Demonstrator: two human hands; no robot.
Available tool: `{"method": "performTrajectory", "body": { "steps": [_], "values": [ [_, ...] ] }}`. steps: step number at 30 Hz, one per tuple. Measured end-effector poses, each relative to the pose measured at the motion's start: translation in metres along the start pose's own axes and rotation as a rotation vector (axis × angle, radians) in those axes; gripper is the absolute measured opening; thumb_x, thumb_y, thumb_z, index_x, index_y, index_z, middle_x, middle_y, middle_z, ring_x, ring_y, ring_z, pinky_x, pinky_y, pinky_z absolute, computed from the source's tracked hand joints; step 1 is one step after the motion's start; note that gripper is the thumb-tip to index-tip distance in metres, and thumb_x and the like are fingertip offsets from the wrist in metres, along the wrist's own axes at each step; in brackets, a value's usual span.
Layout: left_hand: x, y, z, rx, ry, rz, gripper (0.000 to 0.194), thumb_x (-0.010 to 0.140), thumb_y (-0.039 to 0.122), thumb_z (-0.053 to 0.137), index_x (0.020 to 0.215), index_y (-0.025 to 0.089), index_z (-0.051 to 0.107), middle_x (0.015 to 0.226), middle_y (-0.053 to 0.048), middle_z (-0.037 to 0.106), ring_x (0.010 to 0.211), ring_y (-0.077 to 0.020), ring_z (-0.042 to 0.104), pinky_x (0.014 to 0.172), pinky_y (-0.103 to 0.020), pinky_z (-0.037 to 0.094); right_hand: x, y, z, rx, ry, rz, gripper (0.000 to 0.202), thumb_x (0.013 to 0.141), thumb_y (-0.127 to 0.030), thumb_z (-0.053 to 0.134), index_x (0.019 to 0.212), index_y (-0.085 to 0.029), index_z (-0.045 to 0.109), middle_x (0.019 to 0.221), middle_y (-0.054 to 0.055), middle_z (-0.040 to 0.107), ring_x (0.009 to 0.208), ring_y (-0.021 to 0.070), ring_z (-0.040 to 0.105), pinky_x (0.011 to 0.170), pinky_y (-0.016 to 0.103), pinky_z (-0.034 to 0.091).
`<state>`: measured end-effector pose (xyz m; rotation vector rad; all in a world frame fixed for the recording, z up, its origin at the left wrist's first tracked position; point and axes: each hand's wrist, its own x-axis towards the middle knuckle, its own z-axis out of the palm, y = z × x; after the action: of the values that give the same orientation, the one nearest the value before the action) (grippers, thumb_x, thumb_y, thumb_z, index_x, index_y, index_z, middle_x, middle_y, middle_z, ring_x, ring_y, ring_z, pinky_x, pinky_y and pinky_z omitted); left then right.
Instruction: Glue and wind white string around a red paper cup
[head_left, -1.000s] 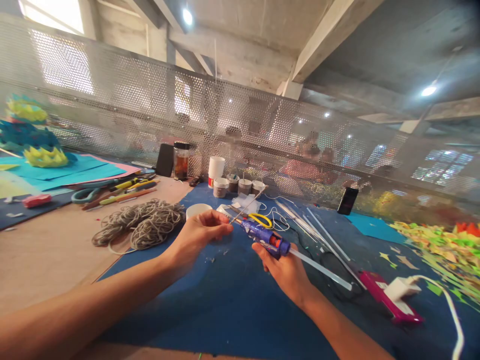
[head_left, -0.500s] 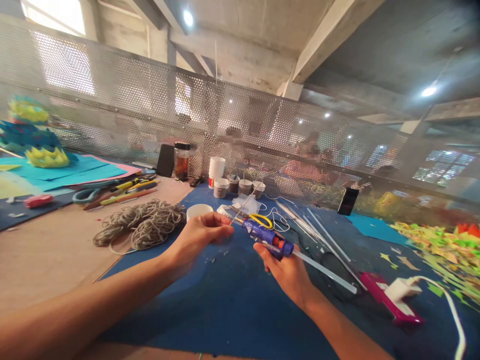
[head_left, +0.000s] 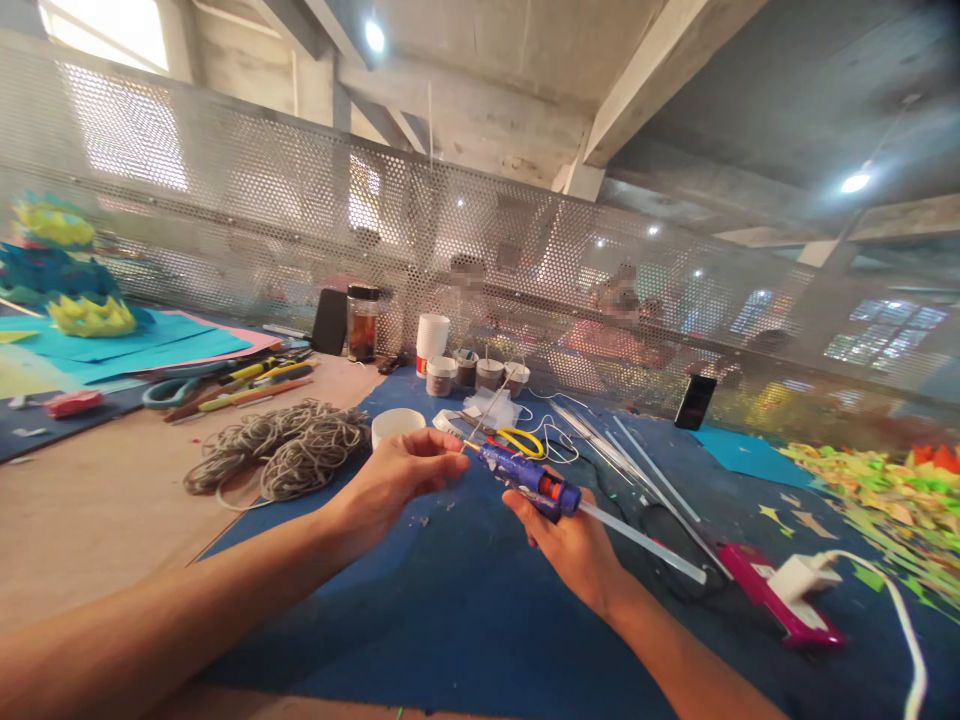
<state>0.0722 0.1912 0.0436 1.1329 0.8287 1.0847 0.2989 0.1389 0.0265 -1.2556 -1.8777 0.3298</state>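
Observation:
Between the fingertips of my left hand [head_left: 416, 465] is a thin stick [head_left: 493, 408], pinched near its lower end and slanting up to the right. My right hand [head_left: 566, 535] is wrapped round a blue hot glue gun [head_left: 525, 475], with a long clear glue stick [head_left: 645, 545] poking out of its back. The gun's nozzle is at the stick, close to my left fingertips; whether it touches cannot be made out. Behind the gun lie yellow-handled scissors [head_left: 523, 441]. A white paper cup [head_left: 397, 424] stands just beyond my left hand.
A heap of grey-brown cord [head_left: 281, 450] lies to the left. Several small cups [head_left: 441, 376] stand at the back near a perforated metal screen [head_left: 300, 230]. On the right are a magenta power strip [head_left: 780, 595] with a white plug, a propped phone [head_left: 695, 402] and paper scraps [head_left: 870, 500].
The glue gun in my right hand has moved slightly left, bringing its nozzle closer to my left fingertips and the stick. My left hand is nearly still.

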Motion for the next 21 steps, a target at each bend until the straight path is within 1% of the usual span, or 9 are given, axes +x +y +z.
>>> {"method": "performTrajectory", "body": {
  "steps": [7,9,13,16,18,21],
  "values": [
    [-0.001,-0.0023,0.0006,0.023,-0.051,0.033,0.027,0.064,0.028,0.09,0.08,0.017,0.072,0.074,0.002,0.065,0.065,-0.0097,0.055,0.063,-0.022,0.043,0.0012,-0.0005,-0.0011,-0.013,0.03,0.009,0.03,0.095,-0.048,0.058,0.09,-0.02,0.068,0.049,-0.004,0.058,0.042,0.0137,0.057,0.045,0.023,0.046],
    [-0.0009,-0.0024,0.0005,0.019,-0.054,0.02,0.027,0.064,0.028,0.09,0.08,0.017,0.071,0.074,0.002,0.065,0.065,-0.0094,0.055,0.063,-0.021,0.044,0.0006,0.0005,-0.001,0.0,0.055,0.009,0.03,0.094,-0.048,0.059,0.085,-0.021,0.066,0.05,-0.004,0.058,0.044,0.0142,0.059,0.048,0.023,0.048],
    [0.0,-0.0003,0.0004,-0.036,-0.006,-0.051,0.029,0.064,0.028,0.091,0.082,0.016,0.072,0.079,0.0,0.067,0.07,-0.0101,0.059,0.063,-0.019,0.045,0.0,0.0019,-0.0007,0.048,0.1,0.029,0.034,0.094,-0.047,0.059,0.073,-0.02,0.062,0.05,-0.004,0.056,0.045,0.013,0.059,0.05,0.022,0.048],
    [0.0014,0.0018,0.0007,-0.127,0.014,-0.09,0.03,0.061,0.024,0.093,0.082,0.016,0.072,0.078,0.001,0.066,0.069,-0.0093,0.06,0.062,-0.018,0.046,0.0014,0.0025,-0.0001,0.093,0.116,0.038,0.033,0.094,-0.048,0.059,0.077,-0.02,0.063,0.05,-0.005,0.054,0.044,0.0124,0.058,0.049,0.022,0.048],
    [0.0021,0.0025,0.0011,-0.175,0.007,-0.097,0.029,0.061,0.021,0.093,0.081,0.016,0.072,0.076,0.001,0.066,0.068,-0.0086,0.06,0.062,-0.018,0.047,0.0026,0.0026,0.0007,0.096,0.125,0.044,0.033,0.094,-0.049,0.059,0.081,-0.019,0.064,0.05,-0.005,0.054,0.044,0.0126,0.058,0.05,0.022,0.048],
    [0.0025,0.0016,0.0012,-0.197,-0.024,-0.094,0.026,0.064,0.021,0.092,0.081,0.017,0.072,0.075,0.002,0.065,0.068,-0.0085,0.06,0.062,-0.017,0.048,0.0034,0.0015,0.0018,0.075,0.113,0.06,0.036,0.093,-0.052,0.058,0.078,-0.02,0.064,0.05,-0.004,0.055,0.043,0.013,0.058,0.048,0.022,0.048]
  ]
}}
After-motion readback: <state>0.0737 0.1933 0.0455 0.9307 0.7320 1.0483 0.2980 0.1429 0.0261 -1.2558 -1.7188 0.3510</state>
